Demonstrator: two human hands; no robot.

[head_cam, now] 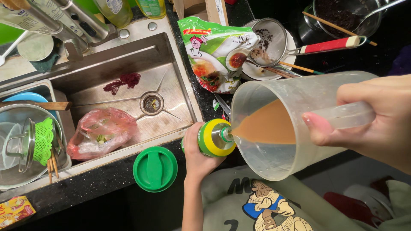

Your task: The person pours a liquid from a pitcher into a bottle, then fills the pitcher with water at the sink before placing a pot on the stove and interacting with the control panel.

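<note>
Tilting over a bottle [212, 137] clamped in the left hand [198, 150], a jug [287, 124] is clasped by the right hand [376, 124]; a lid [155, 169] lies left.

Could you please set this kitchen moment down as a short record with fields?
left hand: left hand grips a green-and-yellow bottle upright at the counter edge
right hand: right hand tilts a clear plastic jug by its handle
liquid: light brown liquid at the jug's spout, over the bottle mouth
nearby: green lid on the dark counter
sink: steel sink holds a pink plastic bag
</note>
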